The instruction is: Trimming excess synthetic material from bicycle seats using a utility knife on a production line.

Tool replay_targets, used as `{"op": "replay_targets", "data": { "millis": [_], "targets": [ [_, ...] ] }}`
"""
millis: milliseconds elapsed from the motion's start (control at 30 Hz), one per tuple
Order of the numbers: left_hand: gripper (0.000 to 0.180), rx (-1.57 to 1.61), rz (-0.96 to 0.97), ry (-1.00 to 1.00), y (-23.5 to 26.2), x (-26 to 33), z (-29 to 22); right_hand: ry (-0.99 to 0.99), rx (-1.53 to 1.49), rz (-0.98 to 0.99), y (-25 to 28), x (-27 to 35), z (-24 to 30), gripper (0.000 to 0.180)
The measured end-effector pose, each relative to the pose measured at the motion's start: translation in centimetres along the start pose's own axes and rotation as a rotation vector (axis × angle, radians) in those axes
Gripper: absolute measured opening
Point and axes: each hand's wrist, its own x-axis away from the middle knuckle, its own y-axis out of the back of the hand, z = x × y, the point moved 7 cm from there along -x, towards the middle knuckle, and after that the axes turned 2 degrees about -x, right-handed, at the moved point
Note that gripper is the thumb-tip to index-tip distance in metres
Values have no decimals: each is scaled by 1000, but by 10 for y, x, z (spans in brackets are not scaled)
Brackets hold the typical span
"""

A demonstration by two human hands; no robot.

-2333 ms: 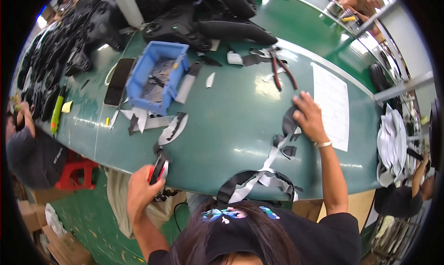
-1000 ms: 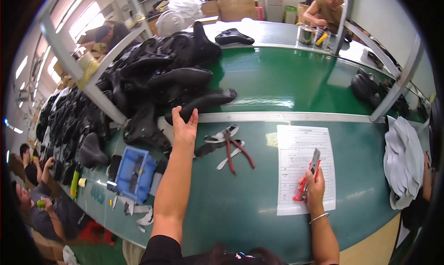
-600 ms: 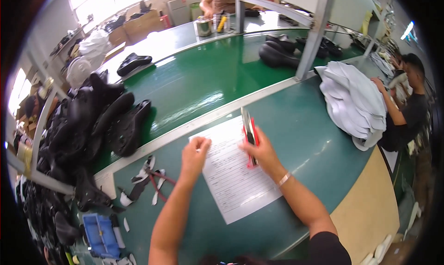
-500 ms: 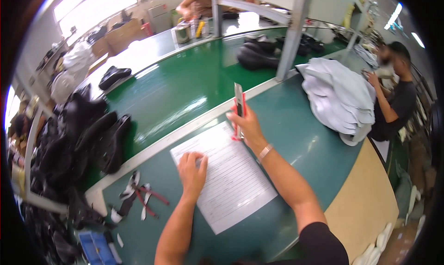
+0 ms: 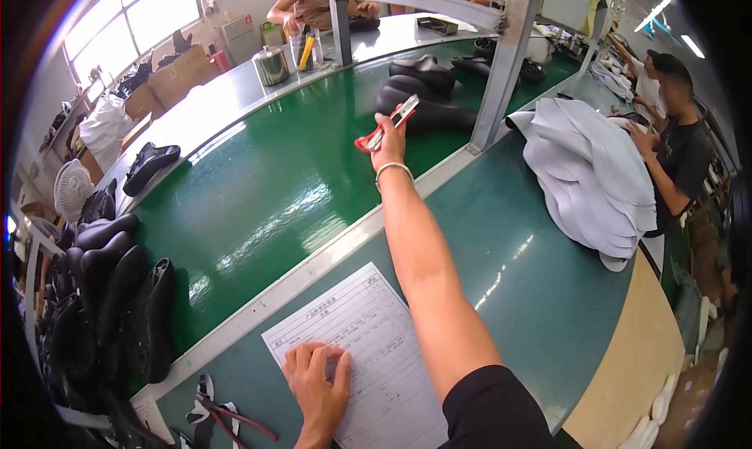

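Observation:
My right hand [image 5: 392, 145] reaches out over the green belt, closed around what looks like a red-and-silver utility knife [image 5: 401, 114]. Just behind it lie black bicycle saddles [image 5: 427, 112], apart from the knife as far as I can tell. On the near tabletop, a printed sheet of paper [image 5: 384, 347] lies at an angle. My left hand [image 5: 317, 382] rests on its left part, fingers loosely bent and thumb apart, holding nothing. Red-handled pliers [image 5: 235, 425] lie left of the sheet among black and white scraps.
A light grey stack of cut sheets [image 5: 583, 179] sits on the right. Black saddles [image 5: 110, 284] pile up at left. A metal post [image 5: 509, 69] rises at the belt's edge. Across the belt stands a metal pot [image 5: 270, 65]; people work behind it and at right.
My right hand has moved forward from above the paper to over the belt, carrying the knife, which has tilted. My left hand stays on the sheet. The view has shifted.

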Motion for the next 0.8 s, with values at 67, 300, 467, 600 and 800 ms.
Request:
{"op": "replay_targets", "data": {
  "millis": [67, 300, 467, 600, 800],
  "targets": [
    [11, -37, -22, 23, 10, 1, 6, 19, -44, -60, -18, 21, -17, 66],
    [11, 0, -72, -17, 6, 2, 4, 74, -44, -158, -19, 97, 46, 51],
    [13, 256, -241, 68, 8, 8, 24, -273, 154, 122, -35, 238, 76, 37],
    [25, 996, -486, 293, 15, 28, 82, -335, 514, 564, -93, 372, 127, 32],
    [77, 1498, -250, 284, 87, 112, 57, 468, 1234, 1449, -133, 557, 191, 33]
  ]
}}
